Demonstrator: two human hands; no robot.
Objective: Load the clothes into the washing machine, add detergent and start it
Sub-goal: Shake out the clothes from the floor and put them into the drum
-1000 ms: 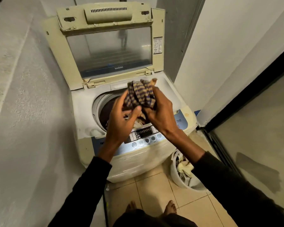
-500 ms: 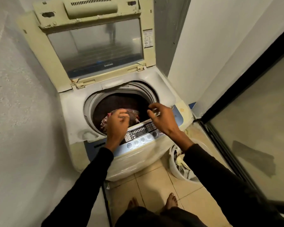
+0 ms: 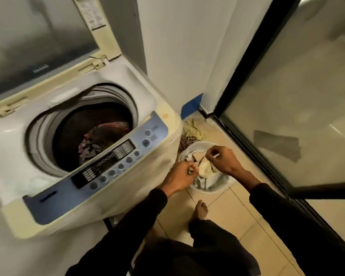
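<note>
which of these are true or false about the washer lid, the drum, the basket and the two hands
1. The washing machine lid is closed. False: it stands open.
2. Clothes lie in the drum. True.
3. The laundry basket sits on top of the machine. False: it stands on the floor beside it.
4. Both the left hand and right hand are over the basket. True.
5. The basket is empty. False: cloth lies in it.
</note>
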